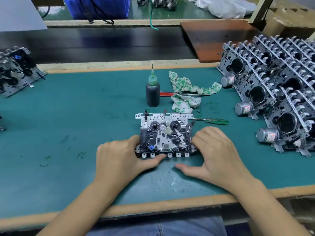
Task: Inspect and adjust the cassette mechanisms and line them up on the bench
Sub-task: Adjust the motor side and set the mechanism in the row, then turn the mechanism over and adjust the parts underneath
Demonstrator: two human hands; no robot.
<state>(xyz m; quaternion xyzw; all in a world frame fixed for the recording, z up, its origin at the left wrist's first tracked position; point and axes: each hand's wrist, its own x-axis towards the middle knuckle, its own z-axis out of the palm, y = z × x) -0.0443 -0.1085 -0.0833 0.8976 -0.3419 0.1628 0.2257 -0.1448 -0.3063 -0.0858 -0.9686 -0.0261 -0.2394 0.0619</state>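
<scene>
**One mechanism between my hands, crowded table around it**

I see one cassette mechanism (166, 135) lying flat on the green table (68, 116), near the middle and close to the near edge. My left hand (122, 157) grips its left end, fingers curled over the side and thumb laid along the row of white key tabs on the near edge. My right hand (214, 150) rests against its right end with the fingers curled at the frame; the thumb is stretched out flat on the mat and apart from the mechanism, so I cannot tell whether this hand really clamps it.

Just beyond the mechanism stands a dark oil bottle (152, 92) with a green needle cap, upright. To its right lies a red-handled screwdriver (179, 94), partly buried under a crumpled green-and-white rag (189, 91). A green-handled screwdriver (215, 120) lies just right of the mechanism's far corner, its tip pointing at the frame.

Far right, a leaning stack of mechanisms (276, 92) with round silver motors fills that side of the table. At the left edge another mechanism (15, 72) sits tilted, well apart. Beyond the table runs a dark conveyor belt (102, 45), with a brown board (219, 38) lying across its right part.
</scene>
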